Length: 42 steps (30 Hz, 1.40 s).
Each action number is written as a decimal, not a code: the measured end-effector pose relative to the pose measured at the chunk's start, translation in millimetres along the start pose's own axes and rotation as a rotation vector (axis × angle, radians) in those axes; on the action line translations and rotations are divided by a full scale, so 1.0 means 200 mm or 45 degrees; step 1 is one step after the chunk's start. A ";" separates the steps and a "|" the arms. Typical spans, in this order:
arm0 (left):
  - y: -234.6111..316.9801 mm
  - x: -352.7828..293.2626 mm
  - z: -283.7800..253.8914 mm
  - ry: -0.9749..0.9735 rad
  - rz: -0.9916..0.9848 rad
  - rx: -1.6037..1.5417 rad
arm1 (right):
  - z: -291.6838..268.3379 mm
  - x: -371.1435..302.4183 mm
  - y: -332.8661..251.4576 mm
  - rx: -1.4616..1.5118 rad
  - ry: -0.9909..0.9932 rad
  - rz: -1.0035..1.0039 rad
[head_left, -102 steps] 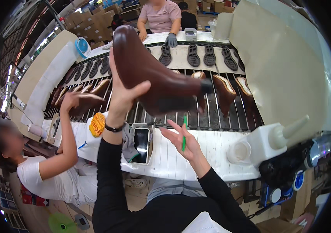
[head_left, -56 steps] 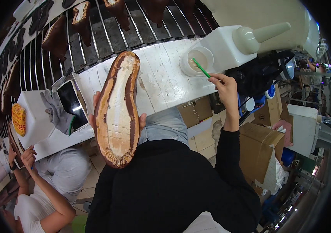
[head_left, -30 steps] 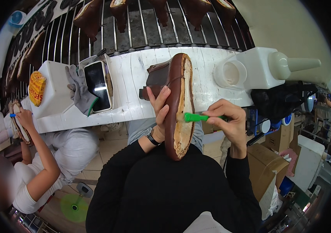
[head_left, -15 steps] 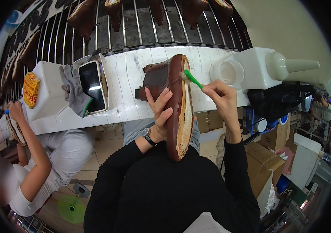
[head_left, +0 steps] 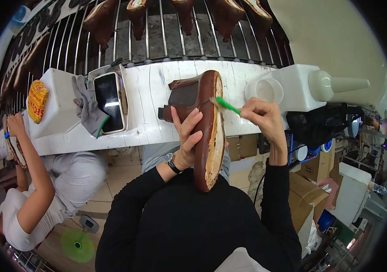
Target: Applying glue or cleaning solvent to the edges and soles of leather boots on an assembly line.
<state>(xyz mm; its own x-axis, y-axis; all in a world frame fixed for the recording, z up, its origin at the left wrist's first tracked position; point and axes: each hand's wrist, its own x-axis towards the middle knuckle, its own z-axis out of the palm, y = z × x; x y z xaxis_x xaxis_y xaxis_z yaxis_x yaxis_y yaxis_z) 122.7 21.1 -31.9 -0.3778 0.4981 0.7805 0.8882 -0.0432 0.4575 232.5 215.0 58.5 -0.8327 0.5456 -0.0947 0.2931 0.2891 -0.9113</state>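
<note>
A brown leather Chelsea boot (head_left: 205, 140) lies on its side, toe end close to my body, its pale unsoled bottom facing right. My left hand (head_left: 187, 139) is wrapped round the boot's left side, fingers spread over the upper near the dark elastic panel. Pinched in my right hand (head_left: 266, 117) is a small green-handled brush (head_left: 228, 105). The brush's bristles touch the boot's bottom edge near the heel end. To the right of the brush stands an open white cup (head_left: 266, 92).
A white bottle-like container (head_left: 295, 86) lies behind the cup. Left on the white bench (head_left: 152, 122) are a tablet (head_left: 110, 102), grey gloves (head_left: 87, 109) and a yellow packet (head_left: 37, 102). Several brown boots (head_left: 100, 22) hang over a metal roller rack. A co-worker sits at left.
The brush is tilted flatter, and its bristles have shifted slightly left across the edge. The boot and both my hands appear a little lower in view. My grip is unchanged.
</note>
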 end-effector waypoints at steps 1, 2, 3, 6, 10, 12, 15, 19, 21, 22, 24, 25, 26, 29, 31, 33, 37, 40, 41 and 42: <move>-0.01 0.01 0.00 0.028 0.007 -0.029 | 0.00 -0.01 -0.02 0.076 -0.034 0.012; 0.00 0.01 0.00 0.053 0.017 -0.068 | 0.00 -0.03 -0.03 0.151 -0.057 0.028; 0.00 0.01 0.00 0.051 0.020 -0.073 | 0.00 -0.01 -0.02 0.151 -0.051 0.030; 0.00 0.01 0.01 0.001 0.026 0.013 | 0.02 0.13 0.06 -0.044 0.123 0.082; -0.01 0.03 0.02 0.072 0.049 -0.081 | 0.02 0.21 0.13 -0.079 0.292 -0.037; -0.01 0.03 0.01 0.079 0.038 -0.074 | 0.01 0.18 0.09 -0.097 0.177 0.019; -0.01 0.04 0.00 0.088 0.009 -0.124 | 0.01 0.07 -0.04 0.036 0.008 0.043; -0.01 0.04 -0.01 0.110 -0.017 -0.147 | 0.04 -0.10 -0.17 0.033 -0.101 0.021; -0.01 0.05 -0.01 0.135 -0.015 -0.178 | 0.05 -0.16 -0.27 -0.007 -0.101 -0.047; -0.01 0.05 -0.01 0.145 -0.016 -0.185 | 0.06 -0.19 -0.30 -0.047 -0.096 -0.115; -0.03 0.03 0.00 0.158 -0.018 -0.184 | 0.07 -0.23 -0.33 -0.099 -0.111 -0.226; -0.04 0.01 0.02 0.197 -0.047 -0.270 | 0.08 -0.25 -0.37 -0.126 -0.121 -0.238; -0.03 0.02 0.02 0.236 -0.078 -0.358 | 0.09 -0.28 -0.40 -0.153 -0.130 -0.248; 0.00 0.05 0.01 0.245 -0.081 -0.337 | 0.07 -0.33 -0.45 -0.306 -0.219 -0.373; 0.00 0.06 0.01 0.253 -0.076 -0.326 | 0.06 -0.35 -0.48 -0.374 -0.342 -0.494; 0.00 0.07 0.00 0.270 -0.071 -0.304 | 0.05 -0.34 -0.46 -0.239 -0.393 -0.464; 0.00 0.12 -0.04 0.135 -0.143 -0.298 | 0.06 -0.27 -0.30 -0.077 0.102 -0.078; -0.07 0.09 -0.03 0.142 -0.156 -0.498 | 0.09 -0.32 -0.32 0.044 -0.074 -0.093; -0.01 0.16 -0.07 0.152 -0.155 -0.387 | 0.10 -0.35 -0.34 0.042 -0.173 -0.265; -0.01 0.16 -0.07 0.153 -0.157 -0.380 | 0.12 -0.36 -0.38 0.045 -0.179 -0.267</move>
<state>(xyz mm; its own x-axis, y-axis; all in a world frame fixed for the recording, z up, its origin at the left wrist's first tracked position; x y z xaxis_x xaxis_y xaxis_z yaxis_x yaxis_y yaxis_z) 105.0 24.8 -2.2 -0.5213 0.4108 0.7480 0.7250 -0.2492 0.6421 258.9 135.3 125.2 -0.9315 0.3610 0.0450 0.0927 0.3552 -0.9302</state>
